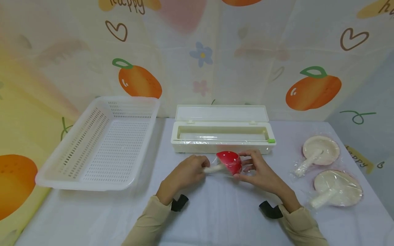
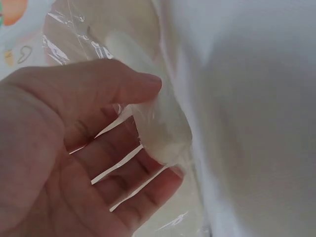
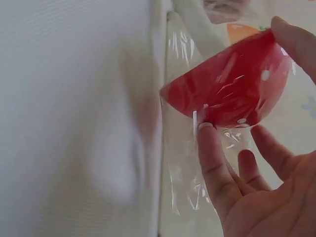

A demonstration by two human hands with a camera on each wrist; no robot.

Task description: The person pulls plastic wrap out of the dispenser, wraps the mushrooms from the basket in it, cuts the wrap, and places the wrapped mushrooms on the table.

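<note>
A toy mushroom (image 1: 231, 162), red-capped with white dots and wrapped in clear plastic, lies sideways between both hands near the middle of the table. My left hand (image 1: 190, 170) pinches its white stem (image 2: 165, 123), thumb on one side and fingers on the other. At the cap end, my right hand (image 1: 261, 171) holds the red cap (image 3: 232, 84) between thumb and fingertips. Just behind the hands stands a long white box (image 1: 197, 148) with its lid (image 1: 221, 113) raised and a green tab (image 1: 271, 140) on the front right.
A white perforated basket (image 1: 89, 186) stands on the left of the white-covered table (image 1: 221, 222). To the right lie two more plastic-wrapped mushrooms, one farther back (image 1: 327, 150) and one nearer (image 1: 340, 188), undersides up. A printed curtain (image 1: 227, 75) hangs behind.
</note>
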